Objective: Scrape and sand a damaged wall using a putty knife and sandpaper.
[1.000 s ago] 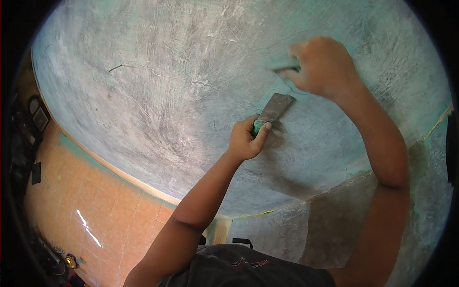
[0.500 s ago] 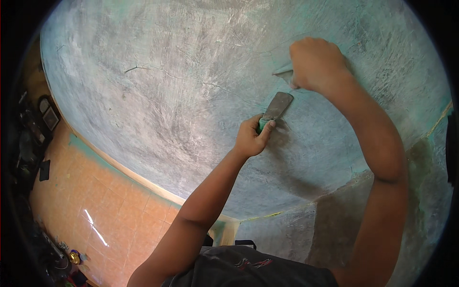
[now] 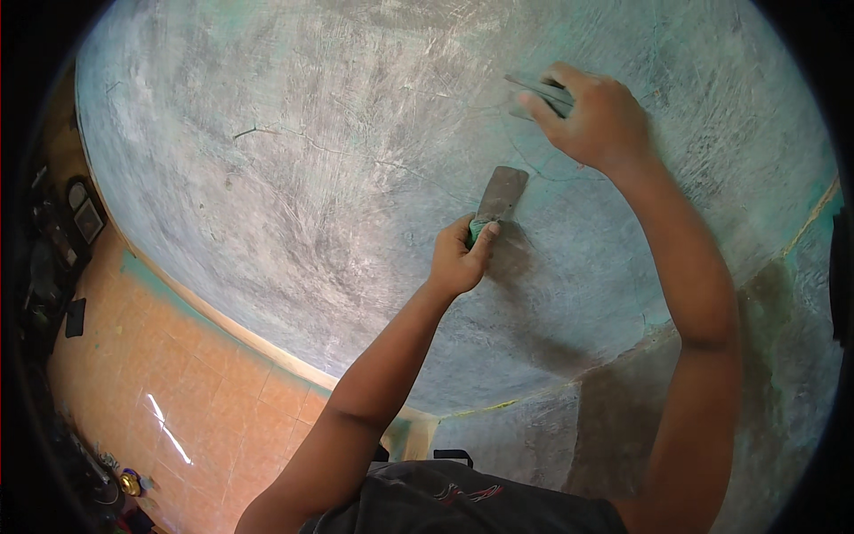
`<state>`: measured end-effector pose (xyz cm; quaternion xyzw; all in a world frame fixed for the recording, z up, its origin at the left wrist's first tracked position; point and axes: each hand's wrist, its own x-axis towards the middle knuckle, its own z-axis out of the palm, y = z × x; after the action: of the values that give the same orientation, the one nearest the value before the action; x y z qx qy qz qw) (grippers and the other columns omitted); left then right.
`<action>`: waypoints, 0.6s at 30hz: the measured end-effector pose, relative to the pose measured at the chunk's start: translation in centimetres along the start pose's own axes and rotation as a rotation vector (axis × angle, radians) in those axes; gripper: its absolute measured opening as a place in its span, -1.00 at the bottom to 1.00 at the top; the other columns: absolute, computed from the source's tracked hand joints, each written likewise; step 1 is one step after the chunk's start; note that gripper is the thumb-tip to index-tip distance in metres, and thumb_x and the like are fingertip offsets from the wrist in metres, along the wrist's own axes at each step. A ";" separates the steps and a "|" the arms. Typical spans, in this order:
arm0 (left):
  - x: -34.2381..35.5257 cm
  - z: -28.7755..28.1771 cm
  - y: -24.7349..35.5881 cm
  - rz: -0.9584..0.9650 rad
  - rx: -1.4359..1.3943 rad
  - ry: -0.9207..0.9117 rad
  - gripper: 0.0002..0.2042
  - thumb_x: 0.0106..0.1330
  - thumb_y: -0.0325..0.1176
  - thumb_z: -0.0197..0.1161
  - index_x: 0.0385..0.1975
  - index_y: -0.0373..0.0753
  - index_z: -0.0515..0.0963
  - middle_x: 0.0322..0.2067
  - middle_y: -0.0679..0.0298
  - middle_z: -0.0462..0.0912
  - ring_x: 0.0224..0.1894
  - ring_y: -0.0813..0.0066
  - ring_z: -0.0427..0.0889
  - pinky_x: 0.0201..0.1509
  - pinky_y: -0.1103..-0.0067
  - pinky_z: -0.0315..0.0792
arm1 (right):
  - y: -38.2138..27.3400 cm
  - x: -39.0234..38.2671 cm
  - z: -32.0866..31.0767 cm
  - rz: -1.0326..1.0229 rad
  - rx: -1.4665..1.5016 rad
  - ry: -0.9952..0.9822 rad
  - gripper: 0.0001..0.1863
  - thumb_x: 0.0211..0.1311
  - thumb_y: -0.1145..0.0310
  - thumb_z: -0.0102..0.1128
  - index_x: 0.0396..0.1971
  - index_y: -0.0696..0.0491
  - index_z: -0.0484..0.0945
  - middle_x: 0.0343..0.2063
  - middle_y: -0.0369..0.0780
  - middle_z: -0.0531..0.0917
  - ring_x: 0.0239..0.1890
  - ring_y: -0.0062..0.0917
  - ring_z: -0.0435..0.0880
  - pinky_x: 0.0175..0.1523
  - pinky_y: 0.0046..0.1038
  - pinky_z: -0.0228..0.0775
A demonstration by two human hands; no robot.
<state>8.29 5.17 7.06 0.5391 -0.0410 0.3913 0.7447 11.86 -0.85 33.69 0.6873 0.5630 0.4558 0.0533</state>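
Note:
My left hand [image 3: 461,254] is closed round the green handle of a putty knife [image 3: 501,190], whose wide, dull grey blade points up over the mottled grey, pale and turquoise wall [image 3: 294,205]. My right hand [image 3: 596,120] is higher and further right, closed on a thin flat metal scraper [image 3: 543,92] whose edge lies at or very near the wall; whether it touches, I cannot tell. Fine cracks run across the wall around both tools, with a darker crack further left.
Orange floor tiles [image 3: 196,374] lie lower left, along a pale edging strip [image 3: 267,356]. Dark objects, among them a framed item [image 3: 87,222], and a small gold object [image 3: 131,481] line the far left. A grey patched surface [image 3: 498,432] with a yellow-edged seam is at lower right.
My right hand has turned, showing more of its fingers and scraper, which now points up and left. My left hand and putty knife have shifted slightly, the blade now more upright.

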 end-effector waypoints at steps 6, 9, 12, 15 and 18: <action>0.0 -0.8 0.5 -0.026 -0.059 0.048 -0.71 0.38 -0.17 0.19 -0.41 -0.31 0.51 -0.65 0.38 0.48 -0.62 0.65 0.46 -0.54 0.62 0.33 | -0.1 -1.1 -1.3 -0.092 0.171 0.116 -0.80 0.25 0.24 0.19 -0.27 0.05 0.55 -0.47 -0.11 0.67 -0.40 -0.16 0.67 -0.32 -0.27 0.50; -0.1 -0.6 0.6 -0.030 -0.135 0.030 -0.73 0.39 -0.18 0.20 -0.40 -0.30 0.51 -0.65 0.39 0.48 -0.63 0.65 0.44 -0.55 0.62 0.32 | -0.1 -1.8 -1.9 -0.101 0.169 0.079 -0.80 0.29 0.32 0.16 -0.17 0.07 0.52 -0.41 -0.08 0.66 -0.38 -0.16 0.67 -0.30 -0.30 0.48; -0.1 -0.5 1.2 -0.053 -0.141 -0.001 -0.73 0.39 -0.19 0.19 -0.38 -0.31 0.50 -0.63 0.38 0.47 -0.64 0.65 0.43 -0.56 0.63 0.31 | 0.2 -2.8 -2.3 -0.021 0.190 0.001 -0.78 0.28 0.34 0.14 -0.11 0.05 0.47 -0.41 -0.07 0.65 -0.38 -0.17 0.67 -0.30 -0.27 0.47; -0.3 0.1 2.2 -0.070 -0.184 -0.002 -0.72 0.40 -0.19 0.18 -0.36 -0.33 0.50 -0.62 0.37 0.47 -0.66 0.64 0.42 -0.58 0.63 0.32 | 0.9 -4.7 -3.0 0.122 0.319 0.047 -0.76 0.28 0.36 0.10 -0.08 0.04 0.42 -0.46 -0.10 0.64 -0.40 -0.26 0.67 -0.32 -0.27 0.45; -0.5 -0.2 2.2 -0.064 -0.223 -0.034 -0.73 0.41 -0.22 0.17 -0.35 -0.35 0.51 -0.61 0.35 0.47 -0.67 0.63 0.41 -0.58 0.64 0.33 | 1.5 -9.2 -1.9 0.364 0.531 0.280 -0.73 0.31 0.37 0.06 -0.02 0.05 0.39 -0.48 -0.18 0.60 -0.42 -0.45 0.63 -0.30 -0.38 0.42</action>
<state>6.50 5.28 8.43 0.4605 -0.0799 0.3511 0.8114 12.15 -9.79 30.43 0.6972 0.5320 0.3855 -0.2870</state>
